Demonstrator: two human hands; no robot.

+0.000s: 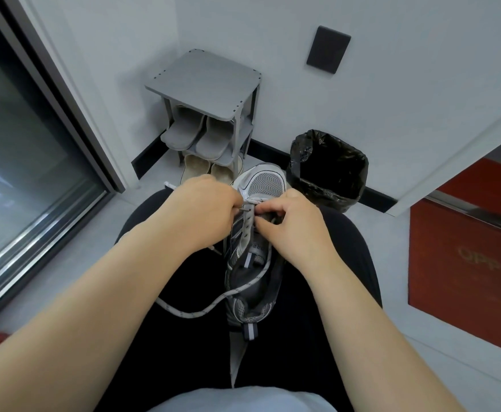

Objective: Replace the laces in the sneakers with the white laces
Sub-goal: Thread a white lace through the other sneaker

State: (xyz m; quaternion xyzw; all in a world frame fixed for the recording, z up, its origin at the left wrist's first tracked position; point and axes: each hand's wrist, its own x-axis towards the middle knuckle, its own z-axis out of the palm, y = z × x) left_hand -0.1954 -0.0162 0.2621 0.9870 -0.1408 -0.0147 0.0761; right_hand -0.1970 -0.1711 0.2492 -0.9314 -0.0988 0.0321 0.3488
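Note:
A grey and white sneaker [265, 185] lies on my lap between my black-trousered thighs, toe pointing away from me. My left hand [204, 212] pinches a lace tip beside the lowest eyelets on the shoe's left side. My right hand [295, 224] pinches the lace at the eyelet row on the right side. A white speckled lace [210, 306] runs out of the shoe's opening and loops across my left thigh. Another lace end [169, 185] pokes out past my left hand.
A grey shoe rack [207, 84] with slippers stands against the wall ahead. A bin lined with a black bag [329, 171] sits right of the shoe. A glass sliding door [20, 162] is on the left, a red cabinet [466, 257] on the right.

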